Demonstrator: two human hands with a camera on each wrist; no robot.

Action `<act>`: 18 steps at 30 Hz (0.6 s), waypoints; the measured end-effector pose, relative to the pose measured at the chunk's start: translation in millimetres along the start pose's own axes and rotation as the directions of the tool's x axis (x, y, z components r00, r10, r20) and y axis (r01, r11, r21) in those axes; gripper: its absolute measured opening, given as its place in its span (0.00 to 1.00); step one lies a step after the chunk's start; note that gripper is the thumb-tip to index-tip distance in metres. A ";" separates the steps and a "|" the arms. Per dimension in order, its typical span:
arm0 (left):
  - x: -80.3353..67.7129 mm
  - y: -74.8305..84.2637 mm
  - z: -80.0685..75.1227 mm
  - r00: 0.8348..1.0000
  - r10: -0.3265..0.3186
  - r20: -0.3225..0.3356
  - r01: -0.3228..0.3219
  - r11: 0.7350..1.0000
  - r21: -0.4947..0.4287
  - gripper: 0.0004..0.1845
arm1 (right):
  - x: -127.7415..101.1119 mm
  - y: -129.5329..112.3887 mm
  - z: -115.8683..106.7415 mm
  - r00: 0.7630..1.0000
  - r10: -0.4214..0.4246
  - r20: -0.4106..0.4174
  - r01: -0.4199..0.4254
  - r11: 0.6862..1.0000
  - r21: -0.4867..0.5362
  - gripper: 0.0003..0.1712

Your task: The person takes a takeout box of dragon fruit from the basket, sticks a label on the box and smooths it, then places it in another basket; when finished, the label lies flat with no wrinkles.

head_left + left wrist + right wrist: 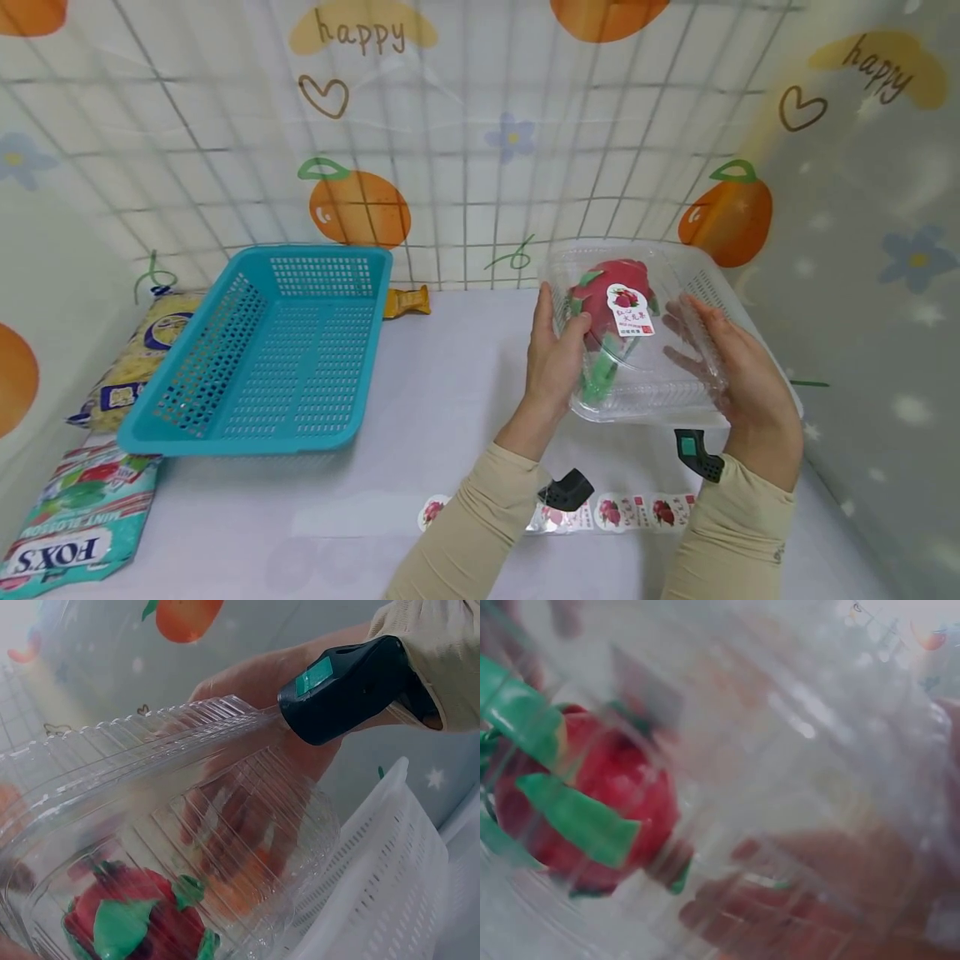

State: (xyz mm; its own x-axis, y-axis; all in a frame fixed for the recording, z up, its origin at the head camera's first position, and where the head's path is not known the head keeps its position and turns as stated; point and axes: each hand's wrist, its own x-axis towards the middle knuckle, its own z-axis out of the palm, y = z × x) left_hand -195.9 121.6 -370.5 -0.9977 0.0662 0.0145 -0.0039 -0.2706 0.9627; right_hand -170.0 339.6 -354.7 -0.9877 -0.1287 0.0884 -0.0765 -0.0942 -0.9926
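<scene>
Both hands hold a clear plastic clamshell box [675,371] at the right of the head view. Inside lies a red dragon fruit [600,287] with green scales, also visible through the plastic in the left wrist view [161,919] and, blurred, the right wrist view [622,787]. A white sticker [630,310] with a dragon fruit picture sits on the lid. My left hand [555,362] grips the box's left side, thumb on top. My right hand [750,383] grips the right side, its fingers showing through the plastic.
A white basket [783,387] stands behind and below the box. On the left is a teal basket [360,358], with a yellow packet [408,302], a pasta-like bag [135,358] and a FOX'S bag [90,517] around it. A sticker strip [630,511] lies near the sleeves.
</scene>
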 end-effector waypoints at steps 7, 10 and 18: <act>1.4 -2.1 5.3 1.000 -0.003 0.016 0.003 1.000 -0.011 0.43 | -4.6 -0.8 -4.3 1.000 -0.020 -0.004 0.020 0.999 0.032 0.34; 1.9 -3.0 7.8 1.000 -0.008 0.023 0.009 1.000 -0.021 0.43 | -6.4 -1.0 -6.2 1.000 -0.017 -0.018 0.017 0.999 0.044 0.35; 3.4 -5.2 14.9 0.999 -0.024 0.030 0.024 0.999 -0.023 0.42 | -11.4 -1.5 -11.2 0.995 0.037 -0.094 -0.031 0.998 0.061 0.37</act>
State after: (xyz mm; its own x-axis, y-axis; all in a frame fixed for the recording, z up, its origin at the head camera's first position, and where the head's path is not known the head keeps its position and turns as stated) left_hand -198.2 137.5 -371.5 -0.9949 0.1012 -0.0002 -0.0298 -0.2908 0.9563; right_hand -160.1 352.3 -355.2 -0.9983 -0.0385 0.0433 -0.0371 -0.1500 -0.9880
